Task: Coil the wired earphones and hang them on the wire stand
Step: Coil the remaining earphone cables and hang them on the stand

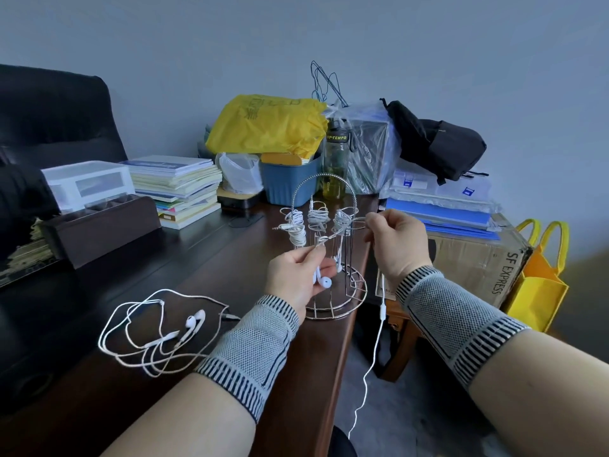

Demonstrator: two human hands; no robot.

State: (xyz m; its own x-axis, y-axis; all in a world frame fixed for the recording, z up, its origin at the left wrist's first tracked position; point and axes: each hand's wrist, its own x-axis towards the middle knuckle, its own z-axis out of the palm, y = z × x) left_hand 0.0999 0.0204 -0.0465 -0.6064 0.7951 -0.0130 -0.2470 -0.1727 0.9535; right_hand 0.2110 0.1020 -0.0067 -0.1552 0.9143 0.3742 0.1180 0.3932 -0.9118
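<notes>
On the dark bench (204, 258) I see the stand (329, 258) at about 12 o'clock from my hands, with coiled sets (318, 217) on its hooks. My left hand (296, 275) pinches the earphones (324, 281) at the buds, its fingers curled round them, while my right hand (397, 245), at 2 o'clock, grips their cord, which trails to 6 o'clock. A loose set (164, 331) lies at 9 o'clock.

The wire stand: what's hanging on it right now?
On the wire stand hang four coiled white earphone bundles. The left hand and right hand, holding another earphone cable, cover its lower hooks, so more could hide there.
</notes>
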